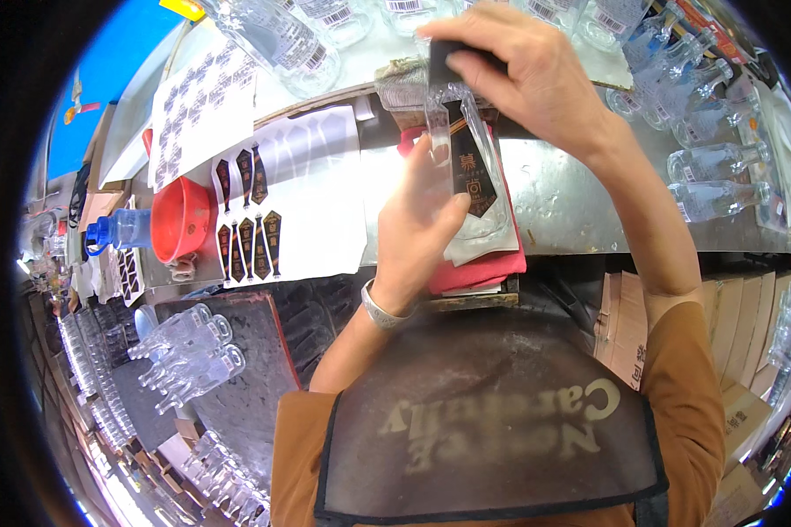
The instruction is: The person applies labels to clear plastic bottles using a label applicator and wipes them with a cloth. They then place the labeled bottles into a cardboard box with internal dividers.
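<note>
Clear glass bottle (453, 167) lies in the upper centre of the frame, resting on a red cloth (479, 268) spread over a block on the metal table (571, 198), with a dark pointed label (473, 167) running along its body. The left hand (417, 233) comes up from below centre, a metal watch (380, 309) at the wrist, and its fingers are curled against the bottle's side, steadying it. The right hand (527, 75) reaches in from the right and is closed on a small dark pad (453, 54), which it holds at the bottle's neck end. Left of the cloth, a white backing sheet (299, 206) carries rows of the same dark pointed labels. A red funnel (180, 220) sits at the left of the frame, and just beside it lies a bottle with a blue cap (114, 230). Another sheet of small dark stickers (198, 105) lies in the upper left. Along the top and upper right edges, many empty clear bottles (712, 162) lie on their sides on the table. At lower left, more clear bottles (189, 351) are stacked on a dark surface. Flat cardboard boxes (747, 325) stand at the right edge.
</note>
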`<action>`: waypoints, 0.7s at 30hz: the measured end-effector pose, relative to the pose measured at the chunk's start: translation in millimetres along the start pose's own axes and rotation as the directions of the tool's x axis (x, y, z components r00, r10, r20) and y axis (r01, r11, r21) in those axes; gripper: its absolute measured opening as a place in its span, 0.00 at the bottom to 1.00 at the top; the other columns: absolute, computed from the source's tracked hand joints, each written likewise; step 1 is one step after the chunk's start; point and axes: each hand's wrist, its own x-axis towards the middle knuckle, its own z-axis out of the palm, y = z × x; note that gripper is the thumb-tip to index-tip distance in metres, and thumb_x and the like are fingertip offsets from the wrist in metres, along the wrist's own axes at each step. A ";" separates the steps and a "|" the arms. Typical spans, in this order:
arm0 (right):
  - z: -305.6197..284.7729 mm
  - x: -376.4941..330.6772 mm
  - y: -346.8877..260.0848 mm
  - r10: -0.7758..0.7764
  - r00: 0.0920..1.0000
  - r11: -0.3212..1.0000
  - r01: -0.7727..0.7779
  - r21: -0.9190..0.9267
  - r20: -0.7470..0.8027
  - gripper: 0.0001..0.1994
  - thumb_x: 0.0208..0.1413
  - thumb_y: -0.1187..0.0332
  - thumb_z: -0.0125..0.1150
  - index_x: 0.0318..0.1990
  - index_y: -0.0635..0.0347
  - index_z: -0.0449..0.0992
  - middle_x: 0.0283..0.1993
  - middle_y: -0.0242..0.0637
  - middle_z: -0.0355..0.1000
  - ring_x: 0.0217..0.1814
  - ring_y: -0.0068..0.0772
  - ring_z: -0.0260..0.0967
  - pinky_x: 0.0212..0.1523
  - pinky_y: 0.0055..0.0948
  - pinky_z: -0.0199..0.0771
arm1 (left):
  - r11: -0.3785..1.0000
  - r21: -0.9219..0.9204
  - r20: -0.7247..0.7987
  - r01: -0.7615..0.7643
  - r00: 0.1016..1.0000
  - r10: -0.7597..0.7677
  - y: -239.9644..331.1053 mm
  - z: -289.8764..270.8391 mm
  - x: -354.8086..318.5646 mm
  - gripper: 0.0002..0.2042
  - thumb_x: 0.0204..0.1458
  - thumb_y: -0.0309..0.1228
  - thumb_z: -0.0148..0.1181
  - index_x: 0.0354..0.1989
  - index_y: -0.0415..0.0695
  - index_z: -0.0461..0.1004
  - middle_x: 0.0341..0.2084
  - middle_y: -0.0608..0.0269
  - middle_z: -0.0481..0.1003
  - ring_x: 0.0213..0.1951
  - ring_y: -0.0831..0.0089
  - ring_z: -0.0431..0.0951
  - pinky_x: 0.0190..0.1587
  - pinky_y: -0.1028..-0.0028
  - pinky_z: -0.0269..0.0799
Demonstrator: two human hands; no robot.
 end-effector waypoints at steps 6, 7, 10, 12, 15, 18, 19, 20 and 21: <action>8.5 -45.7 -36.1 -0.116 0.993 0.990 0.116 0.079 -0.006 0.16 0.40 0.83 0.66 0.39 0.60 0.78 0.40 0.38 0.77 0.40 0.40 0.74 0.40 0.35 0.76 | 0.981 -0.193 -0.053 0.030 0.998 -0.041 -13.2 -10.2 -5.0 0.33 0.59 0.25 0.59 0.72 0.37 0.53 0.64 0.47 0.66 0.63 0.64 0.68 0.62 0.68 0.67; 8.3 -61.3 -47.8 -0.162 0.984 0.979 0.151 0.138 0.071 0.14 0.40 0.81 0.65 0.38 0.61 0.78 0.38 0.38 0.76 0.40 0.39 0.74 0.38 0.35 0.76 | 0.956 -0.290 -0.067 0.045 0.995 -0.067 -15.2 -14.0 -5.2 0.32 0.61 0.26 0.58 0.72 0.38 0.53 0.65 0.48 0.65 0.64 0.64 0.67 0.63 0.67 0.65; 0.5 -82.6 -86.8 -0.172 0.959 0.956 0.107 0.274 0.227 0.12 0.43 0.76 0.64 0.38 0.62 0.79 0.37 0.38 0.76 0.37 0.39 0.73 0.37 0.35 0.76 | 0.963 -0.269 -0.091 0.006 0.995 -0.031 -12.0 -24.0 -2.1 0.27 0.67 0.35 0.49 0.71 0.36 0.55 0.65 0.46 0.64 0.65 0.60 0.66 0.64 0.63 0.65; 0.2 -73.1 -82.0 -0.144 0.980 0.969 0.111 0.222 0.136 0.13 0.42 0.77 0.64 0.39 0.62 0.79 0.37 0.39 0.76 0.38 0.40 0.73 0.37 0.35 0.76 | 0.973 -0.230 -0.105 -0.007 0.994 -0.018 -10.2 -24.2 -0.2 0.28 0.68 0.39 0.46 0.71 0.34 0.55 0.65 0.44 0.64 0.65 0.59 0.67 0.63 0.63 0.66; 8.7 -39.0 -43.2 -0.088 0.994 0.996 0.086 -0.040 -0.061 0.14 0.42 0.79 0.65 0.39 0.59 0.78 0.36 0.38 0.75 0.39 0.42 0.72 0.39 0.36 0.75 | 0.977 -0.210 -0.136 -0.026 0.991 -0.003 -5.3 -23.1 2.5 0.29 0.69 0.42 0.44 0.70 0.32 0.55 0.64 0.43 0.64 0.64 0.58 0.68 0.63 0.62 0.66; 9.3 -65.8 -73.2 -0.115 0.967 0.974 0.065 0.216 0.225 0.12 0.40 0.76 0.68 0.36 0.59 0.77 0.30 0.36 0.71 0.36 0.42 0.71 0.39 0.37 0.75 | 0.978 -0.209 -0.152 -0.011 0.988 -0.021 -9.4 -26.7 3.2 0.30 0.69 0.44 0.43 0.69 0.32 0.55 0.63 0.43 0.65 0.64 0.58 0.68 0.63 0.62 0.67; 4.7 -72.5 -85.7 -0.047 0.934 0.927 -0.091 0.363 0.353 0.12 0.40 0.75 0.68 0.35 0.58 0.77 0.30 0.36 0.71 0.34 0.41 0.70 0.38 0.38 0.75 | 0.979 -0.203 -0.145 0.011 0.989 -0.042 -12.3 -31.3 4.5 0.30 0.69 0.45 0.42 0.70 0.32 0.55 0.64 0.43 0.64 0.64 0.57 0.68 0.63 0.61 0.66; 5.3 -69.4 -78.7 -0.061 0.944 0.945 -0.050 0.323 0.324 0.11 0.41 0.75 0.68 0.36 0.57 0.77 0.31 0.37 0.72 0.34 0.41 0.71 0.38 0.37 0.75 | 0.980 -0.198 -0.136 0.035 0.989 -0.062 -14.8 -35.6 6.8 0.30 0.69 0.46 0.41 0.70 0.33 0.54 0.65 0.43 0.64 0.64 0.56 0.68 0.64 0.60 0.65; 4.8 -64.0 -69.5 -0.075 0.953 0.958 -0.013 0.286 0.294 0.11 0.42 0.76 0.67 0.36 0.56 0.78 0.32 0.37 0.73 0.34 0.40 0.72 0.37 0.37 0.75 | 0.980 -0.188 -0.128 0.063 0.988 -0.088 -13.5 -37.3 5.9 0.31 0.69 0.47 0.39 0.70 0.34 0.54 0.65 0.43 0.63 0.65 0.56 0.67 0.65 0.59 0.64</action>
